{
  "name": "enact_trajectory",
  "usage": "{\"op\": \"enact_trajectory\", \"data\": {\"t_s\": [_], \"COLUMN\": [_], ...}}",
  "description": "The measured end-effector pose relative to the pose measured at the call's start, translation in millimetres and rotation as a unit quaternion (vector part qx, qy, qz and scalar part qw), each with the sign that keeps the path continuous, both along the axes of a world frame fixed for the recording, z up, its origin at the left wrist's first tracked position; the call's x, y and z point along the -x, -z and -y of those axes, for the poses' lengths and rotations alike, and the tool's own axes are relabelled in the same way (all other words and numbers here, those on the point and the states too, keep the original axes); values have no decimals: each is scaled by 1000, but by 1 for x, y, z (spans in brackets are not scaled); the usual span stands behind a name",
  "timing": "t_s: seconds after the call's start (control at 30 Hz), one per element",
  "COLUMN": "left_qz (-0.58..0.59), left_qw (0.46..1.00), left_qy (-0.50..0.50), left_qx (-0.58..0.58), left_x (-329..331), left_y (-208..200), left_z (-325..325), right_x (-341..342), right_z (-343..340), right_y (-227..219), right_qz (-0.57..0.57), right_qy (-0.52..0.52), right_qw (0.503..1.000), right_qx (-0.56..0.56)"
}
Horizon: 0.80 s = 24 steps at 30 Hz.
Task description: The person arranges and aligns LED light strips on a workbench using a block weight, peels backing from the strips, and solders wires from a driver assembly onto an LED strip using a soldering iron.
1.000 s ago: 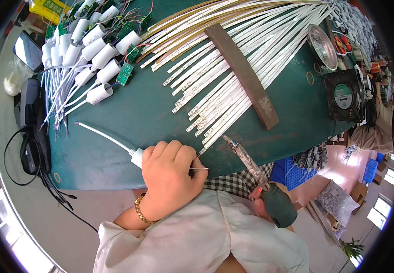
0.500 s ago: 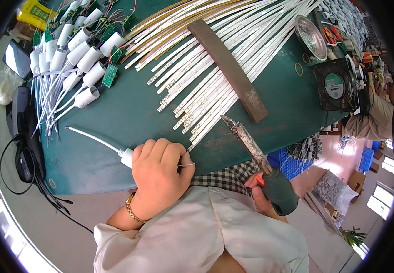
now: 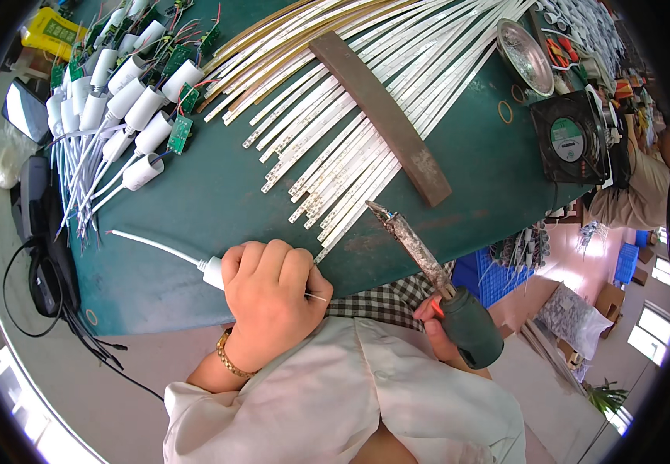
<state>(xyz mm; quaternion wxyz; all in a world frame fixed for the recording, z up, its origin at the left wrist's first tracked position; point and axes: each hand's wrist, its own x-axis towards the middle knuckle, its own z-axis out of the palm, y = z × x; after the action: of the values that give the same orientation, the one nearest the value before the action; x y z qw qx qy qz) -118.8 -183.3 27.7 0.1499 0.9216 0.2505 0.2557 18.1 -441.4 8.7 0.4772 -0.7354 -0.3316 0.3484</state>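
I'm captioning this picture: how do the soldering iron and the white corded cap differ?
The soldering iron has a dark green handle; the corded cap is white. The iron is in the right hand, the cap in the left hand. The iron's shaft looks stained; the cap's visible part looks clean. Both are hand-held.

The left grip (image 3: pixel 275 286) hides part of the white cap (image 3: pixel 213 273).

Green soldering-iron handle (image 3: pixel 470 329) — white cable (image 3: pixel 157 244) — black-and-white checked cloth (image 3: pixel 374 305)
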Motion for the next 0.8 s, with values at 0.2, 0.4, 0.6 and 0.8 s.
{"op": "enact_trajectory", "data": {"t_s": [0.2, 0.4, 0.6, 0.8], "left_qz": [-32, -22, -24, -29], "left_qw": [999, 999, 1000, 999], "left_qy": [-17, -18, -9, -14], "left_qx": [10, 14, 18, 23], "left_x": [1, 0, 1, 2], "left_y": [0, -1, -1, -2], "left_z": [3, 3, 2, 3], "right_x": [-11, -15, -18, -19], "right_z": [-9, -3, 4, 11], "right_y": [-20, -21, -7, 3], "right_qz": [135, 213, 236, 160], "right_qy": [-123, -208, -196, -221], "right_qw": [975, 943, 949, 959], "right_qx": [125, 152, 71, 73]}}
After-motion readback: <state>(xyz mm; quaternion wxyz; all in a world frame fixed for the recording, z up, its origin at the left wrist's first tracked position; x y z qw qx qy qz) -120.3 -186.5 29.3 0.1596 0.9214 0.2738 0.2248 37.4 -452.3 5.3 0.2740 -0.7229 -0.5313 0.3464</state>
